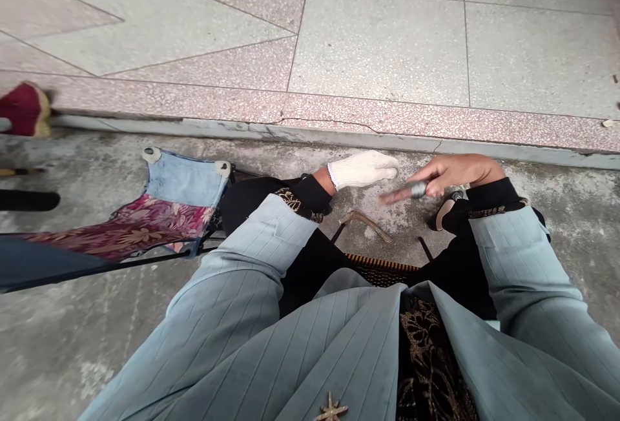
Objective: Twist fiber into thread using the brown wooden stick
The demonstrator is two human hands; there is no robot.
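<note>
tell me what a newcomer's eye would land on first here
Probably the white glove on the left hand, near the centre, facing the bare right hand with a silvery band by its fingers, too blurred to make out fully. Next might come the flowered dark red cloth of what looks like a folding chair at the left, and the star-shaped ornament at the bottom edge.

No readable text anywhere

Stick (399, 194), one: short, brown, grey band (418, 190) near grip; held aslant in right hand (455, 172), free end blurred.
</note>
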